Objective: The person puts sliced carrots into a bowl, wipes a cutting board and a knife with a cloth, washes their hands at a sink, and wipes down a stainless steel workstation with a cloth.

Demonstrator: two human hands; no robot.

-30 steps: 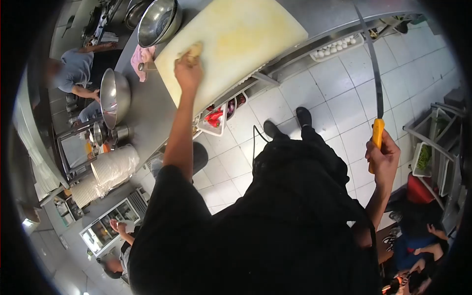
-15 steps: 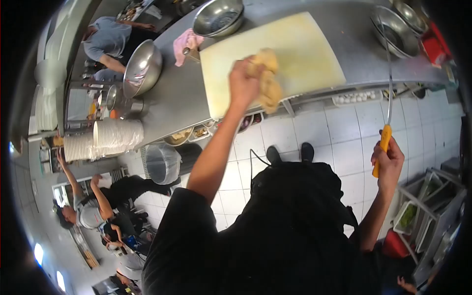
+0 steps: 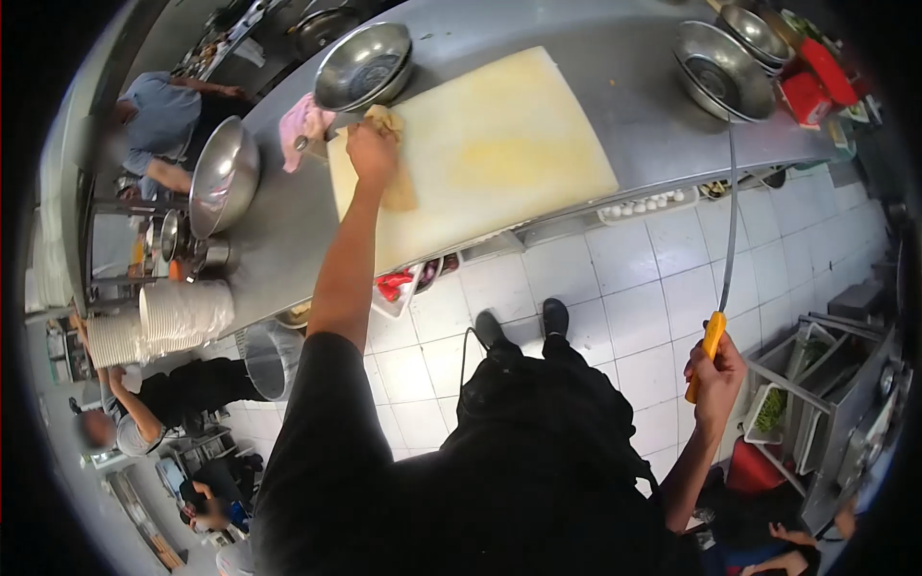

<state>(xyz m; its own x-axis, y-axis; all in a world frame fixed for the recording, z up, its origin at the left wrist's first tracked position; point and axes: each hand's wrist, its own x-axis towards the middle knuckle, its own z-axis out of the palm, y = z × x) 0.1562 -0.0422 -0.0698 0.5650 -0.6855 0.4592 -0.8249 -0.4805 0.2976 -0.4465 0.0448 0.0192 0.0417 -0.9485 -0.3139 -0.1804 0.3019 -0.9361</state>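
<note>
My left hand [image 3: 373, 158] is closed on a tan cloth [image 3: 399, 192], pressing it to the left part of a large pale-yellow cutting board [image 3: 499, 134]. Part of the cloth hangs from under my fingers toward the board's near side. My right hand [image 3: 718, 374] is wrapped around the yellow handle of a long, thin-bladed knife [image 3: 730, 230], held over the floor at the right and away from the board. Its blade points up toward the counter, seen nearly edge-on. Beside the board's far left corner lie a pink cloth [image 3: 300, 125] and a knob-ended handle [image 3: 303, 144].
Steel bowls [image 3: 363, 67] stand behind the board and at the left, with another bowl [image 3: 720, 72] and a red object [image 3: 816, 82] at the right. Stacked white containers [image 3: 185, 312] sit left. An egg tray [image 3: 645, 207] is below the counter. Other people [image 3: 158, 115] work at the left.
My left hand has moved left across the board with the cloth, from near its middle to its left side. The knife stays in my right hand. The whole view has shifted.
</note>
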